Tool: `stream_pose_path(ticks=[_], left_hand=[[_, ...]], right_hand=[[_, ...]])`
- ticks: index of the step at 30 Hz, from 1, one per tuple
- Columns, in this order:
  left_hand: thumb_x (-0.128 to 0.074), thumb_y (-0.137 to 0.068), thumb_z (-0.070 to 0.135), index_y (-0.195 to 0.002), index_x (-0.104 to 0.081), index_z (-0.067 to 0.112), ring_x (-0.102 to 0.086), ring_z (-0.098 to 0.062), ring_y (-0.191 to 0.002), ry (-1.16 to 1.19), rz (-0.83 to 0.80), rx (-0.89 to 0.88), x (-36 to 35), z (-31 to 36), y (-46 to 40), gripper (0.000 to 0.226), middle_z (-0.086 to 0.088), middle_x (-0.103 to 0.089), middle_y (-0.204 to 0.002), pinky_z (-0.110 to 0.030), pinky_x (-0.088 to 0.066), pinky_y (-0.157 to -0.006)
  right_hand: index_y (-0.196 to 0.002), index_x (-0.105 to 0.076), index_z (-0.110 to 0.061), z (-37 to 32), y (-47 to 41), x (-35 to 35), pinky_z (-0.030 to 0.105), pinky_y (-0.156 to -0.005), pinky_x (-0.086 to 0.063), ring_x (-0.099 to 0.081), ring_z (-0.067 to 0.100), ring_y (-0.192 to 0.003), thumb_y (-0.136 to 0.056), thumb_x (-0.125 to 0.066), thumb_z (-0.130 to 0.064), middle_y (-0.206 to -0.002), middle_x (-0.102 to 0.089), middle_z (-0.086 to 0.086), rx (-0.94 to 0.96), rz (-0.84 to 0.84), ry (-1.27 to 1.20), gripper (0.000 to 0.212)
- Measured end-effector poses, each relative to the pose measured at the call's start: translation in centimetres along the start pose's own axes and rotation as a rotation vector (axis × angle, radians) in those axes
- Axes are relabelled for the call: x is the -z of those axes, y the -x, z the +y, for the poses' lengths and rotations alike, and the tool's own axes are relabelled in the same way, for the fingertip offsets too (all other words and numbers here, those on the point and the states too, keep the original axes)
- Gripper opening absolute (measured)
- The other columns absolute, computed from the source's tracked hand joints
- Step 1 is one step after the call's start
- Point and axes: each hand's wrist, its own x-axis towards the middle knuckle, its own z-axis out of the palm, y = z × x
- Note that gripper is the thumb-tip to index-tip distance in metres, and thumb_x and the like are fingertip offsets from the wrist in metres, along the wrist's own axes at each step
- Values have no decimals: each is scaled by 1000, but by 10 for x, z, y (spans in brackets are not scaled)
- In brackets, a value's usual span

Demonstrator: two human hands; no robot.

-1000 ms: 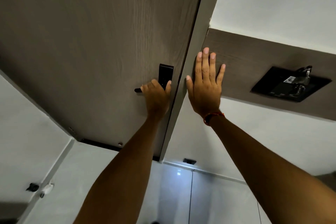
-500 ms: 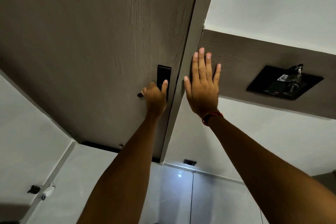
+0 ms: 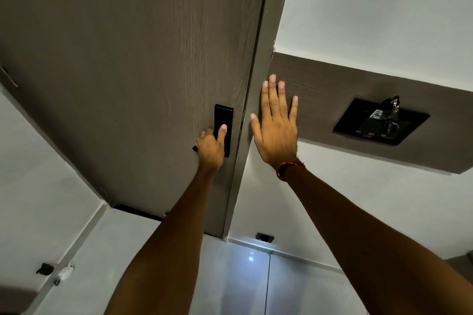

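We face grey-brown wooden door [image 3: 128, 71], filling left of view, frame [image 3: 258, 84] running down its right edge. Right of frame: brown wood wall band [image 3: 332, 89] carrying black switch panel [image 3: 363, 125], keys [image 3: 391, 107] hanging in it. Our right hand [image 3: 276, 133] lies flat against band just beside frame, fingers [image 3: 272, 94] straight and spread, grasping nothing. Our left hand [image 3: 211, 147] is on door's right edge, fingers curled round black lever handle [image 3: 195, 148], thumb laid up along black lock plate [image 3: 224, 115]. Red thread bracelet [image 3: 289, 169] at right wrist.
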Motion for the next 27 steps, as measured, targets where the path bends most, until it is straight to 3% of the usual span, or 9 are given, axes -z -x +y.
stream_pose_path(ticks=[5, 10, 14, 18, 21, 23, 27], left_hand=[[-42, -102, 49, -99, -60, -4, -57, -35, -103, -53, -31, -44, 19, -7, 21, 57, -20, -61, -107, -51, -50, -95], [-36, -101, 55, -117, -60, 2, -46, -35, -128, -440, -125, -173, 47, -11, 32, 61, -18, -61, -122, -51, -23, -122], [-37, -101, 54, -120, -59, 4, -47, -33, -129, -553, -78, -207, 62, -11, 56, 57, -16, -61, -122, -47, -20, -124], [-41, -101, 50, -110, -60, 7, -50, -31, -118, -716, -23, -247, 81, -11, 82, 48, -15, -60, -114, -46, -23, -123], [-41, -101, 47, -118, -58, 3, -43, -37, -131, -788, 0, -175, 90, -6, 107, 50, -22, -54, -133, -49, -31, -119], [-38, -103, 45, -126, -55, 0, -31, -39, -145, -833, 7, -120, 95, -4, 121, 54, -27, -42, -149, -48, -24, -121], [-31, -105, 40, -136, -47, -1, -20, -36, -151, -919, 27, -51, 103, 3, 147, 54, -28, -34, -155, -46, -16, -124]], right_hand=[[-167, -14, -6, -4, 5, 12, 57, -129, -5, -9, 28, -163, -106, -38, -41, -176, -9, 12, -7, -82, -29, 74], [-167, -11, -7, -1, 5, 23, 57, -129, -4, -6, 28, -164, -107, -41, -39, -176, -5, 12, 13, -130, -88, 74], [-167, -7, -8, 6, 7, 30, 53, -129, -1, -2, 27, -164, -108, -36, -44, -176, -1, 12, 47, -186, -124, 75], [-167, -7, -6, 14, 9, 39, 54, -130, -3, -2, 28, -164, -109, -35, -44, -176, -1, 13, 91, -214, -198, 75], [-167, -8, -5, 21, 13, 46, 54, -132, -7, -4, 27, -164, -109, -36, -42, -176, -2, 13, 132, -210, -259, 75], [-167, -7, -5, 25, 18, 47, 55, -132, -9, -4, 27, -164, -109, -36, -43, -176, -1, 13, 167, -218, -287, 75], [-167, -8, -5, 32, 28, 45, 55, -132, -10, -5, 27, -164, -109, -33, -45, -176, -2, 13, 248, -230, -318, 75]])
